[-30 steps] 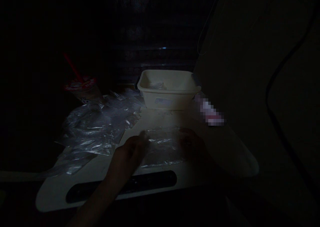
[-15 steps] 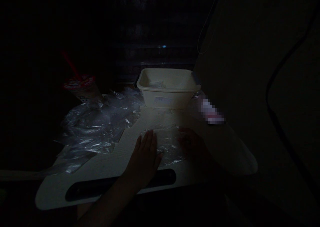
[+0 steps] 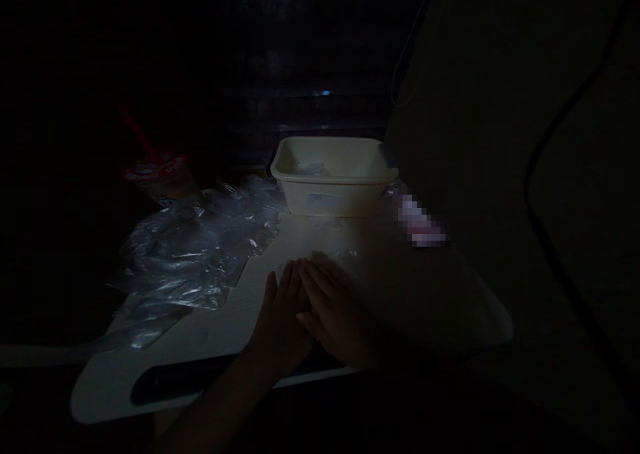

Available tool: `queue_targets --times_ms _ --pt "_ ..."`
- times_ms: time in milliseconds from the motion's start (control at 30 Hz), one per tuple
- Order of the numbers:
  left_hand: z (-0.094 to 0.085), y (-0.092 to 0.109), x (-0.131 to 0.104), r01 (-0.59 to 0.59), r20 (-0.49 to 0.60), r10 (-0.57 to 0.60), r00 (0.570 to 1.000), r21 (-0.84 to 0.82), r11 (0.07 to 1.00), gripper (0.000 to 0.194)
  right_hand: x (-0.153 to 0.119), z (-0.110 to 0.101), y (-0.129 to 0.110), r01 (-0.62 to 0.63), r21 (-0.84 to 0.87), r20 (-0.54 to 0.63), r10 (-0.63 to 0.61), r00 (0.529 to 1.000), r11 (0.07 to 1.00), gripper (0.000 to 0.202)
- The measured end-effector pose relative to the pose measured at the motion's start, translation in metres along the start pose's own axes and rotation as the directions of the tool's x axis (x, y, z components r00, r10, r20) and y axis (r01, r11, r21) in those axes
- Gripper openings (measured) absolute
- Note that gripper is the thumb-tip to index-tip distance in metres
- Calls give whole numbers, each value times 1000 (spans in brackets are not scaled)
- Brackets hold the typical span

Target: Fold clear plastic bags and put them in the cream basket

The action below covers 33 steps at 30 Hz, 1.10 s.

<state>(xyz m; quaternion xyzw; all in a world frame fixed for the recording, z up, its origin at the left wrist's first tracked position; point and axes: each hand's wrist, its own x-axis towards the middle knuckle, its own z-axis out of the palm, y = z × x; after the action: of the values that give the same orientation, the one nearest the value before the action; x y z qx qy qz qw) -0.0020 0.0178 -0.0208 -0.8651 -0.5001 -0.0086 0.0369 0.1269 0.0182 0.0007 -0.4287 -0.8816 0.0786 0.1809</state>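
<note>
A clear plastic bag lies flat on the small white table, its near part hidden under my hands. My left hand rests on it with the fingers stretched out, palm down. Flat and fingers straight, my right hand lies beside and partly over the left one, against its thumb side. A pile of clear plastic bags spreads over the table's left part. Behind my hands stands a cream plastic bin with some clear plastic inside.
At the back left stands a drink cup with a red straw. A blurred-out pinkish item lies right of the bin. The table's front has a dark slot. A dark cable hangs at the right. The room is very dark.
My right hand has moved left across the plastic bag, from its right side to against my left hand, and its fingers are now stretched out. My left hand has stayed nearly still.
</note>
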Motion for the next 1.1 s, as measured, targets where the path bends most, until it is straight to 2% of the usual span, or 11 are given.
queue_targets --times_ms 167,367,567,833,1100 --pt "-1 -1 1 -11 12 11 1000 -6 1000 60 -4 15 14 -2 -98 81 10 997 995 61" --pt "-1 1 1 26 4 -26 1000 13 1000 60 -13 13 32 -26 -202 54 37 998 979 58" --pt "0 1 0 57 -38 -57 998 1 998 68 -18 10 40 -92 -241 27 102 994 966 54" --pt "4 -3 -1 57 -55 -57 997 -4 998 72 -23 7 48 -104 -261 -4 107 994 960 56" --pt "3 -4 -2 86 -68 -88 994 -26 996 74 -22 2 46 -126 -272 29 139 990 954 57"
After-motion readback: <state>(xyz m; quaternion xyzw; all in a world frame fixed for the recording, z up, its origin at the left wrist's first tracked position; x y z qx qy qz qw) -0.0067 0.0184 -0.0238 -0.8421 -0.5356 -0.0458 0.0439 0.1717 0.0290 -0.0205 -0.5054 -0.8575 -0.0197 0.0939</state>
